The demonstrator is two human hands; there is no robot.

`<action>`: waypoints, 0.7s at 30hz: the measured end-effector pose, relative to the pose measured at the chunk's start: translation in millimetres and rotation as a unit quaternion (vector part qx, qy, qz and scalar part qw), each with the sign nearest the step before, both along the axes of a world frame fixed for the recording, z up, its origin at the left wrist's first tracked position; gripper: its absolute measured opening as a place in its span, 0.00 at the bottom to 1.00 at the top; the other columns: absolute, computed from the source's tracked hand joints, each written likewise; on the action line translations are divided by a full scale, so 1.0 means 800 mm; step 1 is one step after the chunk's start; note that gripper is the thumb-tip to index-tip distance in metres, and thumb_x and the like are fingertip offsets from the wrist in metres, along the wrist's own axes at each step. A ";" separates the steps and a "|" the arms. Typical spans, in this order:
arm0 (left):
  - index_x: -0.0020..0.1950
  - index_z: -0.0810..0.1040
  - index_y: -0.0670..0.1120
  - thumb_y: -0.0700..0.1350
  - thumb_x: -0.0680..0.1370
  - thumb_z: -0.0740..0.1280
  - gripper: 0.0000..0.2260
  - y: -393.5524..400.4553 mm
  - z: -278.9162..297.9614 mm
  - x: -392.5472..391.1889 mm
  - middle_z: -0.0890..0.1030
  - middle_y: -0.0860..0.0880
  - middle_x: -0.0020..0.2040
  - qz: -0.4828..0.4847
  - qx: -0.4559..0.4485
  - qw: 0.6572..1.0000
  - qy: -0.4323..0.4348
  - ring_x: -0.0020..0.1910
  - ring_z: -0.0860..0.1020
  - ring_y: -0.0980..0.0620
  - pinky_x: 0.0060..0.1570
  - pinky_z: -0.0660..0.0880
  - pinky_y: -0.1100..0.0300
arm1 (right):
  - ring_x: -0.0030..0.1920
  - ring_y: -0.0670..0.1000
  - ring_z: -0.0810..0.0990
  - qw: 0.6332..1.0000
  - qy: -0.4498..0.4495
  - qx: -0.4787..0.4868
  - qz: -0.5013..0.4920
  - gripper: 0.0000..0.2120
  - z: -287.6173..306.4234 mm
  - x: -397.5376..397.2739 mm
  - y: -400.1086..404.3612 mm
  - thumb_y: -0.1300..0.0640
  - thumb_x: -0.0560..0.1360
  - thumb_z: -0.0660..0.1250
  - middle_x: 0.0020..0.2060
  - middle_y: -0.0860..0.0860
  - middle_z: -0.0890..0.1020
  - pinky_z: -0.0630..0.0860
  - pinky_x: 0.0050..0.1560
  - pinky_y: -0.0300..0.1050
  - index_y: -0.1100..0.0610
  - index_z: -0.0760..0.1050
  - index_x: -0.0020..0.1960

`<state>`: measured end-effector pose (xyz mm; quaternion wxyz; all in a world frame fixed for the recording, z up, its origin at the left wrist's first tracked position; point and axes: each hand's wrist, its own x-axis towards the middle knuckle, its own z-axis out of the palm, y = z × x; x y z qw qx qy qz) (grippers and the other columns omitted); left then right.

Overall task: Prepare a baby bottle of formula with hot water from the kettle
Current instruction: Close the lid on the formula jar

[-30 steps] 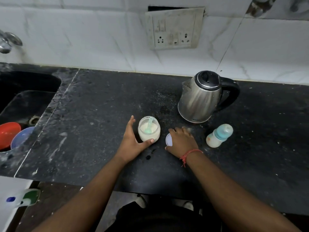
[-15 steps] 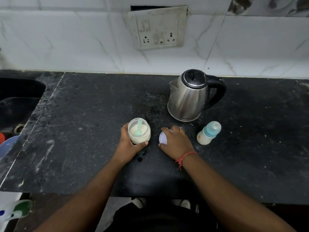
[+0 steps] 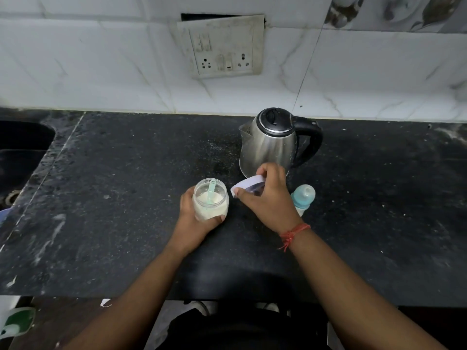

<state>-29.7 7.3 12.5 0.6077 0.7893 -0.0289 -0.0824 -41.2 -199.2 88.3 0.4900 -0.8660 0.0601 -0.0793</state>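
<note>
Lifted off the counter [image 3: 126,198] now, the lid [image 3: 246,186] tilts in the right hand's [image 3: 267,198] pinch; left hand [image 3: 194,218] grips the open formula jar [image 3: 211,202]. Next: recapping, aligned squarely; baby bottle [image 3: 303,198] waits beside the kettle [image 3: 270,145]

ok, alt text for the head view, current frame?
A person's left hand grips an open jar of white powder with a green scoop inside, while the right hand holds its white lid tilted above a black counter. Behind stand a steel kettle and a capped baby bottle.
</note>
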 end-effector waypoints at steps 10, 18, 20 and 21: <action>0.66 0.62 0.72 0.54 0.64 0.81 0.39 -0.042 0.037 -0.021 0.69 0.53 0.71 -0.032 -0.017 0.999 -0.024 0.71 0.72 0.59 0.68 0.74 0.57 | 0.63 0.45 0.70 0.979 -0.075 -0.065 0.177 0.18 0.029 0.003 0.008 0.57 0.68 0.80 0.62 0.50 0.68 0.63 0.61 0.25 0.58 0.71 0.44; 0.67 0.64 0.72 0.51 0.64 0.82 0.40 -0.030 0.044 -0.021 0.71 0.52 0.71 -0.077 0.006 0.997 0.007 0.69 0.73 0.58 0.68 0.75 0.53 | 0.70 0.55 0.67 0.924 0.024 -0.208 0.319 0.33 0.048 0.010 -0.004 0.53 0.74 0.75 0.70 0.52 0.70 0.65 0.71 0.48 0.51 0.68 0.76; 0.69 0.66 0.69 0.48 0.65 0.83 0.40 -0.023 0.045 -0.019 0.73 0.53 0.70 -0.100 0.020 0.995 0.011 0.69 0.74 0.57 0.68 0.75 0.53 | 0.69 0.54 0.69 0.902 0.038 -0.224 0.367 0.34 0.052 0.015 -0.008 0.55 0.74 0.75 0.69 0.51 0.69 0.67 0.71 0.49 0.49 0.67 0.77; 0.70 0.67 0.67 0.47 0.66 0.83 0.40 -0.021 0.047 -0.017 0.73 0.53 0.70 -0.113 0.024 0.993 0.013 0.69 0.75 0.57 0.69 0.75 0.52 | 0.68 0.53 0.69 0.892 0.043 -0.227 0.389 0.34 0.054 0.017 -0.011 0.55 0.73 0.75 0.68 0.51 0.69 0.68 0.70 0.49 0.49 0.68 0.76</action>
